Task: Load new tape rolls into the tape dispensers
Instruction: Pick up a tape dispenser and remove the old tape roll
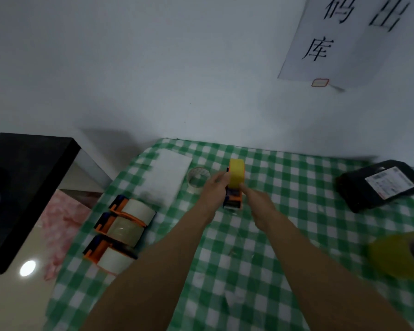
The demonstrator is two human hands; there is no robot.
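My left hand [215, 187] grips the orange dispenser [234, 199], its yellow roll [237, 173] at the far end, long axis running away from me; I cannot tell my right hand's [257, 200] grip.

I see the left hand [214, 187] holding the yellow roll [237, 172], the right hand [258, 203] gripping its orange dispenser [233, 199], and three loaded dispensers [122, 225] at eight o'clock.

The light is dim and bluish. 1 glare spot [28, 268] shines on the glossy surface [14, 304] at left; everything blurs, edges bend.
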